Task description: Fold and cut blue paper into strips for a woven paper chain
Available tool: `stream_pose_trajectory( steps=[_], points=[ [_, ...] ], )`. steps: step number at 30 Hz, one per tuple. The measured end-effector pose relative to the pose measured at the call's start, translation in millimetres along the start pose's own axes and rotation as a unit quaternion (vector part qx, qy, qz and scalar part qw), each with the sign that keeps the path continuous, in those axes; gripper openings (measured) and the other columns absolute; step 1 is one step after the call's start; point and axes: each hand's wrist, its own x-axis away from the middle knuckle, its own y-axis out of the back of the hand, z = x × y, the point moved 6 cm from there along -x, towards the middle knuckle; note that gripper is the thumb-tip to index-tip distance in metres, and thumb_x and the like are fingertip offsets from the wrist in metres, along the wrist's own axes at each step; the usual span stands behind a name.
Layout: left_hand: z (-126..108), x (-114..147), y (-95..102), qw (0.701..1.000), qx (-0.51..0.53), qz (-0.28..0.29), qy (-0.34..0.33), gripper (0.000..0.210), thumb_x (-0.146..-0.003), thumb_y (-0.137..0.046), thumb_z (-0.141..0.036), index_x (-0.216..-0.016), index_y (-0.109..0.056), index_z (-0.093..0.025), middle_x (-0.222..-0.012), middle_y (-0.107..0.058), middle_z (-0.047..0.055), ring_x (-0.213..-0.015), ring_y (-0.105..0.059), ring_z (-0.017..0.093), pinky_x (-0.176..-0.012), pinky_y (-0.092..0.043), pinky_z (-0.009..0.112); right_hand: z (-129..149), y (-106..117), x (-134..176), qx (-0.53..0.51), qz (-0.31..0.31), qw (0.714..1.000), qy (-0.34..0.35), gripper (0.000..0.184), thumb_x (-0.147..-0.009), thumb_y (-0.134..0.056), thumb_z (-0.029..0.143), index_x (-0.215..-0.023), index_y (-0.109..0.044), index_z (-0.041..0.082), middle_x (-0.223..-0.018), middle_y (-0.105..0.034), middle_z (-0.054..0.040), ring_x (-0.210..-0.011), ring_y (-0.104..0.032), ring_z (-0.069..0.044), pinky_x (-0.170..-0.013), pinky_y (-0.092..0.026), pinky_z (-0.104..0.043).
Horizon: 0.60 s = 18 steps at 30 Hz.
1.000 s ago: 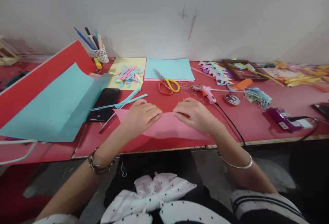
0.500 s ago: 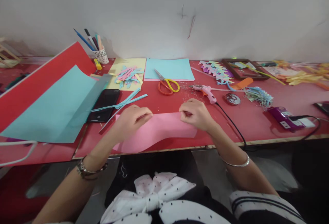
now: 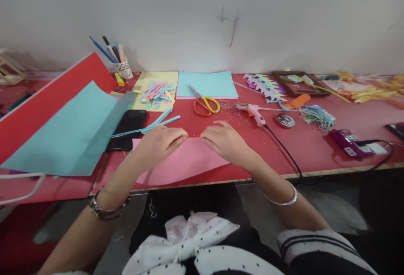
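Observation:
A sheet of pink paper [image 3: 186,163] lies near the front edge of the red table, its near side bowed a little. My left hand [image 3: 161,143] grips the paper's far edge, thumb and fingers pressed together. On the same edge, a short way to the right, my right hand [image 3: 224,143] has its fingers and thumb closed on the paper. Beyond the hands rest scissors [image 3: 205,102] with one red and one yellow handle. Light blue paper strips [image 3: 160,120] lie just past my left hand, partly over a black phone [image 3: 130,125].
A pink glue gun [image 3: 252,111] with a black cord lies right of the scissors. Blue sheets [image 3: 208,82] and cut strips [image 3: 159,92] sit at the back. Left are a large blue sheet [image 3: 69,132] and a pen cup [image 3: 123,69]. A purple power strip [image 3: 350,144] is far right.
My right hand has moved left along the paper's far edge, closer to my left hand, and its fingers have straightened. The pink paper has shifted left and bows less.

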Motion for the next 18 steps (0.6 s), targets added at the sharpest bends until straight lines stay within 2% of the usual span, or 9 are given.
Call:
stream_pose_trajectory(
  steps=[2,5,7,10,14,18],
  points=[
    [-7.4,-4.8,-3.2,0.997,-0.072,-0.009,-0.037,0.027,-0.089,-0.031,-0.02,-0.077,-0.055,-0.018,-0.066,-0.064,0.0,-0.056,-0.057,0.014,-0.057,-0.039,0.026,3.6,-7.5,-7.9,-0.004,0.033,0.999,-0.004,0.026,-0.089,-0.037,0.02,-0.072,-0.057,0.017,-0.069,-0.061,-0.0014,-0.064,-0.05,-0.013,-0.082,-0.03,-0.03],
    [-18.4,-8.7,-6.5,0.98,-0.173,-0.049,-0.09,0.029,-0.087,-0.032,-0.017,-0.066,-0.051,-0.017,-0.05,-0.055,-0.001,-0.045,-0.051,0.015,-0.048,-0.033,0.026,0.0,-11.5,-13.2,-0.012,0.049,0.998,-0.037,0.027,-0.089,-0.039,0.023,-0.067,-0.054,0.016,-0.06,-0.056,0.0002,-0.055,-0.044,-0.011,-0.071,-0.031,-0.026],
    [-24.2,-8.4,-6.8,0.968,-0.202,-0.09,-0.116,0.03,-0.087,-0.033,-0.016,-0.061,-0.049,-0.017,-0.044,-0.05,-0.002,-0.041,-0.049,0.014,-0.044,-0.03,0.026,-3.1,-12.3,-13.1,-0.033,0.046,0.997,-0.053,0.027,-0.088,-0.04,0.023,-0.065,-0.052,0.016,-0.058,-0.053,0.0015,-0.053,-0.041,-0.01,-0.065,-0.029,-0.024],
    [-26.1,-4.3,-7.9,0.959,-0.209,-0.136,-0.137,0.032,-0.085,-0.033,-0.014,-0.056,-0.046,-0.019,-0.039,-0.045,-0.003,-0.037,-0.045,0.013,-0.043,-0.028,0.025,-4.1,-13.4,-10.5,-0.079,0.043,0.995,-0.042,0.027,-0.088,-0.04,0.023,-0.064,-0.049,0.017,-0.056,-0.048,0.0029,-0.053,-0.039,-0.01,-0.06,-0.027,-0.022],
    [-9.3,7.3,-10.7,0.961,-0.2,-0.148,-0.124,0.031,-0.082,-0.033,-0.011,-0.057,-0.047,-0.019,-0.039,-0.045,-0.004,-0.038,-0.044,0.011,-0.044,-0.029,0.023,-11.2,-8.6,-4.4,-0.117,0.024,0.992,-0.04,0.028,-0.088,-0.039,0.025,-0.064,-0.049,0.017,-0.058,-0.049,0.0016,-0.056,-0.041,-0.01,-0.059,-0.027,-0.022],
    [20.2,27.4,-12.2,0.972,-0.193,-0.112,-0.076,0.028,-0.079,-0.033,-0.011,-0.057,-0.048,-0.02,-0.041,-0.047,-0.003,-0.04,-0.046,0.012,-0.044,-0.031,0.023,-29.2,1.0,7.4,-0.15,0.0,0.986,-0.068,0.027,-0.086,-0.039,0.025,-0.063,-0.049,0.017,-0.059,-0.051,0.0004,-0.056,-0.044,-0.01,-0.057,-0.028,-0.021]
  ],
)
